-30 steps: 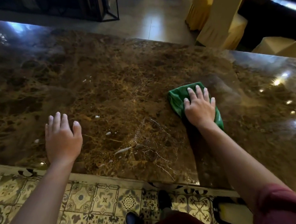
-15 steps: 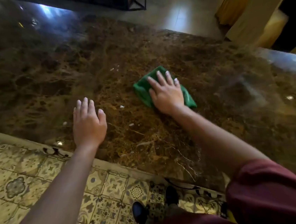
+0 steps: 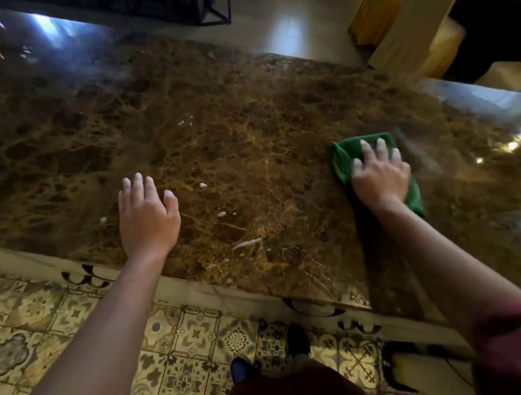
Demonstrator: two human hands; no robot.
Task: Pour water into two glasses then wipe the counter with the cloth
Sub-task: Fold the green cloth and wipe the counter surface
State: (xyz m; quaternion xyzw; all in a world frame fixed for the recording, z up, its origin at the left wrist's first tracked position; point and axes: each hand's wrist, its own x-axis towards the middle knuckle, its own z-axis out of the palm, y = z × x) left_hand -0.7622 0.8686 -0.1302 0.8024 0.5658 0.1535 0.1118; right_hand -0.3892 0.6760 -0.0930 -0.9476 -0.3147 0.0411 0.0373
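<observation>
Shoes [image 3: 297,341] stand on the patterned floor tiles [image 3: 184,337] right below the near edge of the counter [image 3: 243,109].

Just past that edge, the left hand [image 3: 147,219] lies flat and open on the brown stone, palm down, holding nothing. It looks like a prop to lean on, and that is a good job for it while the other hand works.

Small white drops [image 3: 221,214] and a longer wet streak [image 3: 246,244] sit between the two hands, close to the near edge. A few more specks [image 3: 185,123] lie farther up the stone. I think these wet bits are what the wiping has to catch.

To the right, the right hand [image 3: 380,176] is spread open on top of the green cloth [image 3: 344,164], pressing it flat on the counter. The cloth peeks out past the fingertips and beside the wrist.

To do this well, keep the palm flat so the whole cloth rubs the stone. Slide it toward the drops in long rows that overlap. If the cloth bunches up, smooth it out.

No glasses show in this view. Far off, past the counter, stand chairs with yellow covers [image 3: 417,16].
</observation>
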